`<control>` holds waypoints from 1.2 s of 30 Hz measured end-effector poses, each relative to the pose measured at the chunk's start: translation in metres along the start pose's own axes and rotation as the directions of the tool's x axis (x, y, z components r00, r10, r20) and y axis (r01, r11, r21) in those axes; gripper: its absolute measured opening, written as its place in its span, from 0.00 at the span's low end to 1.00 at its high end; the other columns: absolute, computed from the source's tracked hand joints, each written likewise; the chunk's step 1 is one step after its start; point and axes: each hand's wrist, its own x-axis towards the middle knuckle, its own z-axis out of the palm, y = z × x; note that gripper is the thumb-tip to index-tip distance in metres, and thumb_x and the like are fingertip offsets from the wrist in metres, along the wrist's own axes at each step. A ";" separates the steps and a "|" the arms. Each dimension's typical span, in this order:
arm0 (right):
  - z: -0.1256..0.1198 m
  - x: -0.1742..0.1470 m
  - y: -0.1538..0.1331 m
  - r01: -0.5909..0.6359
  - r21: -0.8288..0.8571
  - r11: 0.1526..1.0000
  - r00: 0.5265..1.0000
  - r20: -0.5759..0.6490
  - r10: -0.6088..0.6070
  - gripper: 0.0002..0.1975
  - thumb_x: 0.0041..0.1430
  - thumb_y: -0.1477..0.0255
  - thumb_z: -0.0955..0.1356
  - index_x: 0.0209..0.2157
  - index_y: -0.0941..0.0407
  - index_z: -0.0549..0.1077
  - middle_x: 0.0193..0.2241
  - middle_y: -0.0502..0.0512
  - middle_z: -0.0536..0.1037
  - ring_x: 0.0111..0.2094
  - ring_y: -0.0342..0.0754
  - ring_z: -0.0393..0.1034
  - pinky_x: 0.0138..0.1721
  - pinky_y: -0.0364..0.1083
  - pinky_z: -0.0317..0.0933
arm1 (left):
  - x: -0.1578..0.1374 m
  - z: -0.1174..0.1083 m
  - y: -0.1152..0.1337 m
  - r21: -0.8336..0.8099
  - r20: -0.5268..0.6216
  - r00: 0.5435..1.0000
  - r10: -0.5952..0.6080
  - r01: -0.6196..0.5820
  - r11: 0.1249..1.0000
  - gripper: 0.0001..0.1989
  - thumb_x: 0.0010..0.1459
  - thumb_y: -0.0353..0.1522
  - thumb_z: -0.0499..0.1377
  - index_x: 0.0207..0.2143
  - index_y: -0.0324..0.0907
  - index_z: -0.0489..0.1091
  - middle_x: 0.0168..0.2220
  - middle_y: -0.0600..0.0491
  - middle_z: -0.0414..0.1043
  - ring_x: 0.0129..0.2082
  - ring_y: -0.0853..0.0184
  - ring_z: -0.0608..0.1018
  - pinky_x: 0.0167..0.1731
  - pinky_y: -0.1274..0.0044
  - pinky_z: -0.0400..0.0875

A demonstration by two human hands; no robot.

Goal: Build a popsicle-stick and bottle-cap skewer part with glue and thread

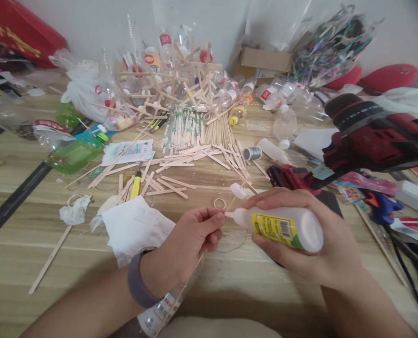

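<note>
My right hand (pixel 307 244) is wrapped round a glue bottle (pixel 282 228) with a yellow label, tilted on its side. Its narrow white nozzle points left and meets the fingertips of my left hand (pixel 195 234). The left fingers are pinched together on a thin wooden stick (pixel 186 281) that runs down toward my lap. Just beyond those fingertips is a small pale ring (pixel 219 203). A white cap (pixel 237 190) is near the bottle's nozzle. Below my left wrist, part of a clear plastic bottle with a printed label (pixel 159 312) shows.
A red and black power drill (pixel 371 136) stands close on the right. Wooden craft sticks (pixel 166 188), bundled skewers (pixel 219 129) and a thread spool (pixel 252 153) lie ahead. White tissue (pixel 135 227) is left of my hand. Plastic bottles (pixel 77 152) crowd the back and left.
</note>
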 end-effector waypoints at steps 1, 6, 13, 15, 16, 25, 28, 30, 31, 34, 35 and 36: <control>0.000 0.000 0.000 0.001 -0.003 1.000 1.000 0.000 -0.001 0.20 0.51 0.70 0.74 0.45 0.45 0.69 0.40 0.51 0.79 0.39 0.53 0.77 0.38 0.49 0.72 | 0.000 0.000 0.000 0.000 -0.002 1.000 0.000 0.000 1.000 0.23 0.37 0.43 0.72 0.29 0.38 0.69 0.16 0.62 0.60 0.17 0.78 0.57 0.16 0.80 0.44; -0.001 0.000 0.001 0.000 -0.006 1.000 1.000 -0.004 0.000 0.19 0.52 0.69 0.74 0.45 0.45 0.69 0.39 0.50 0.79 0.39 0.52 0.77 0.38 0.48 0.72 | 0.000 0.001 -0.001 0.002 -0.002 1.000 -0.005 0.005 1.000 0.23 0.38 0.44 0.72 0.29 0.39 0.68 0.16 0.63 0.60 0.17 0.77 0.57 0.17 0.80 0.45; -0.001 0.003 0.002 -0.002 0.005 1.000 1.000 -0.009 0.002 0.18 0.52 0.67 0.74 0.44 0.44 0.69 0.39 0.50 0.79 0.39 0.53 0.78 0.36 0.50 0.73 | 0.001 0.000 -0.002 -0.019 0.009 1.000 -0.005 0.006 1.000 0.23 0.37 0.44 0.73 0.27 0.38 0.68 0.15 0.63 0.60 0.16 0.78 0.57 0.16 0.81 0.45; -0.002 0.004 0.001 -0.005 -0.001 1.000 1.000 -0.025 0.005 0.18 0.52 0.67 0.74 0.44 0.44 0.69 0.39 0.50 0.80 0.39 0.53 0.78 0.36 0.50 0.73 | 0.001 -0.001 -0.002 -0.030 0.009 1.000 -0.009 0.009 1.000 0.23 0.37 0.43 0.73 0.26 0.38 0.68 0.16 0.63 0.60 0.16 0.79 0.58 0.16 0.82 0.47; -0.003 0.004 0.001 -0.008 -0.007 1.000 0.999 -0.036 0.008 0.18 0.52 0.67 0.74 0.44 0.44 0.69 0.39 0.50 0.80 0.39 0.53 0.78 0.36 0.50 0.73 | 0.001 -0.001 -0.002 -0.032 0.010 1.000 -0.009 0.009 0.999 0.23 0.37 0.43 0.73 0.26 0.38 0.67 0.15 0.63 0.60 0.16 0.79 0.58 0.17 0.82 0.47; -0.002 0.000 0.000 0.002 0.030 1.000 1.000 -0.023 -0.002 0.20 0.52 0.67 0.74 0.46 0.43 0.69 0.39 0.51 0.79 0.41 0.54 0.77 0.40 0.52 0.72 | 0.001 -0.001 -0.002 -0.012 0.020 1.000 -0.003 0.003 1.000 0.22 0.40 0.43 0.72 0.28 0.39 0.68 0.16 0.63 0.59 0.16 0.78 0.56 0.16 0.81 0.45; -0.001 0.000 0.000 -0.008 0.026 1.000 1.000 -0.022 0.009 0.20 0.52 0.67 0.74 0.46 0.43 0.69 0.40 0.51 0.79 0.41 0.55 0.76 0.41 0.53 0.72 | 0.000 -0.001 -0.003 -0.010 0.017 1.000 0.000 0.001 1.000 0.21 0.40 0.43 0.72 0.28 0.39 0.68 0.15 0.63 0.60 0.16 0.78 0.56 0.16 0.80 0.45; -0.001 0.000 0.000 -0.015 0.027 1.000 1.000 -0.019 0.016 0.20 0.52 0.67 0.74 0.46 0.43 0.69 0.40 0.51 0.79 0.41 0.56 0.77 0.40 0.54 0.72 | 0.000 -0.001 -0.002 -0.012 0.013 1.000 0.001 0.000 1.000 0.21 0.40 0.43 0.71 0.28 0.39 0.68 0.16 0.63 0.60 0.16 0.78 0.57 0.16 0.80 0.45; 0.000 0.000 0.000 -0.015 0.026 1.000 1.000 -0.015 0.016 0.20 0.52 0.67 0.74 0.46 0.43 0.68 0.40 0.51 0.79 0.41 0.56 0.77 0.40 0.54 0.72 | 0.000 -0.001 -0.002 -0.014 0.013 1.000 0.001 -0.001 1.000 0.21 0.40 0.43 0.71 0.28 0.39 0.68 0.16 0.63 0.60 0.16 0.78 0.57 0.16 0.80 0.45; 0.000 0.000 0.000 -0.014 0.020 1.000 1.000 -0.003 0.014 0.20 0.52 0.68 0.74 0.46 0.43 0.68 0.40 0.51 0.79 0.41 0.55 0.77 0.40 0.53 0.72 | 0.000 -0.001 -0.002 -0.017 0.014 1.000 0.000 0.000 1.000 0.20 0.41 0.42 0.71 0.29 0.39 0.69 0.16 0.63 0.60 0.16 0.78 0.57 0.16 0.80 0.45; 0.000 0.000 0.001 -0.016 0.017 1.000 1.000 0.000 0.016 0.20 0.52 0.68 0.74 0.46 0.43 0.68 0.40 0.51 0.79 0.41 0.55 0.77 0.40 0.52 0.72 | 0.000 -0.001 -0.002 -0.017 0.012 1.000 0.000 0.000 1.000 0.20 0.42 0.42 0.70 0.29 0.38 0.69 0.16 0.63 0.60 0.16 0.78 0.57 0.16 0.81 0.45; 0.000 0.000 0.001 -0.019 0.015 1.000 1.000 0.002 0.019 0.20 0.52 0.69 0.74 0.46 0.44 0.68 0.40 0.51 0.79 0.41 0.55 0.77 0.40 0.52 0.72 | 0.000 -0.001 -0.002 -0.015 0.009 1.000 0.000 0.000 1.000 0.20 0.42 0.42 0.70 0.29 0.38 0.68 0.16 0.63 0.60 0.16 0.78 0.57 0.16 0.81 0.45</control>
